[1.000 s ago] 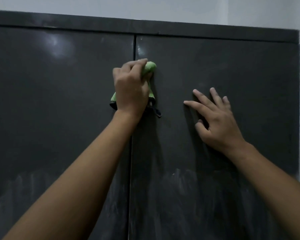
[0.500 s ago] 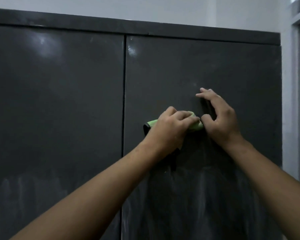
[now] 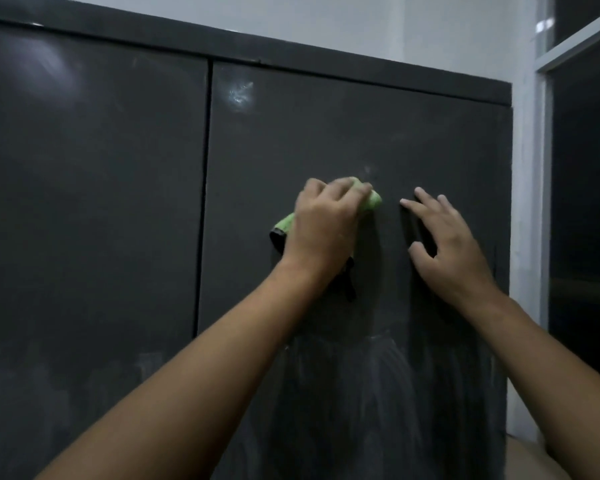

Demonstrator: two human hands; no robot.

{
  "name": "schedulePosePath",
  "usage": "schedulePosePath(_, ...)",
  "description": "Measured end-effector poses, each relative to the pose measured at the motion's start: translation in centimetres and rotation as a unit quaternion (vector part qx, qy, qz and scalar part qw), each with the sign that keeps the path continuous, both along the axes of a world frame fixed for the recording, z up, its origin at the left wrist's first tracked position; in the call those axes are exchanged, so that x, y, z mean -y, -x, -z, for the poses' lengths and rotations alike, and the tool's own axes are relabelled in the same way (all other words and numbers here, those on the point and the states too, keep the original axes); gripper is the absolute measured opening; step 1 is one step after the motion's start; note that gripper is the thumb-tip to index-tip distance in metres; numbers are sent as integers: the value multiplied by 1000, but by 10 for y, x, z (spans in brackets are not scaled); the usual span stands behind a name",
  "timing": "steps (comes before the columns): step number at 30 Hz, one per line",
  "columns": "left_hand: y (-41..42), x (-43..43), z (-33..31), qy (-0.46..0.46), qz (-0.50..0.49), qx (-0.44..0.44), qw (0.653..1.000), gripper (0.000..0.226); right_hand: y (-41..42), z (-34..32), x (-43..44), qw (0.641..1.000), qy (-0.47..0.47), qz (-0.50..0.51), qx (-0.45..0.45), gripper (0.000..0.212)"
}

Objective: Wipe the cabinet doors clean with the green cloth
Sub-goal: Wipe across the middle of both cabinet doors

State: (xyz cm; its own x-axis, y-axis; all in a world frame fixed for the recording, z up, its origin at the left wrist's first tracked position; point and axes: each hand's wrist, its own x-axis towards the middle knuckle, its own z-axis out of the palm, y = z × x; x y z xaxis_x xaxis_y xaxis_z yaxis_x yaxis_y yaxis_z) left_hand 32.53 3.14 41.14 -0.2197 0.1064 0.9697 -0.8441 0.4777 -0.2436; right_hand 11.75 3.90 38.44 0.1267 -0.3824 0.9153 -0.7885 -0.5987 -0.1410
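We find the green cloth (image 3: 374,201) bunched into a soft wad of pale lime fabric. It has a dark, near-black edging, which shows at its lower left corner and as a strip hanging below the wrist. The cloth lies flat against the right-hand dark grey cabinet door (image 3: 326,126), at about mid-height in the visible part of the panel and nearer the centre seam than the outer edge.

The left grip (image 3: 326,223) covers most of the cloth. Its fingers are curled over the top of the wad and press it to the door. Green fabric shows past the fingertips at 1 o'clock of the grip and past the heel of the hand at 8 o'clock. The dark strip hangs at about 5 o'clock.

The right grip (image 3: 454,244) sits at 3 o'clock of the left, just beside the cloth and apart from it. Its fingers are spread and nearly straight, with the tips on the same door, and it holds nothing.

Pale, dusty vertical streaks (image 3: 378,375) mark the lower part of this door at 6 o'clock of both grips. A small whitish smear (image 3: 238,93) sits near its upper left corner. The left-hand dark grey cabinet door (image 3: 94,202) bears a soft sheen near its top and faint haze low down.
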Motion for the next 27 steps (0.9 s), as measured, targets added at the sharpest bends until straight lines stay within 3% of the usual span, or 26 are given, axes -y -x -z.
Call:
schedulePosePath(7,36,2,72,-46,9,170,984,38,22,4,-5,1000,9,15,-20,55)
schedulePosePath(10,40,3,62,-48,15,152,987,30,46,2,-9,998,-14,50,-41,53)
schedulePosePath(13,54,6,49,-59,45,70,995,28,68,6,-12,985,-52,156,-56,56)
schedulePosePath(17,90,15,49,-62,62,17,996,31,86,18,-9,981,-122,116,99,67)
schedulePosePath(20,118,19,57,-55,79,28,995,30,101,25,-2,942,-219,26,252,70)
schedulePosePath(24,155,23,76,-71,60,82,992,25,120,30,3,927,-265,-26,265,25)
schedulePosePath(27,177,25,92,-85,49,134,986,18,130,27,-1,930,-265,-46,252,21)
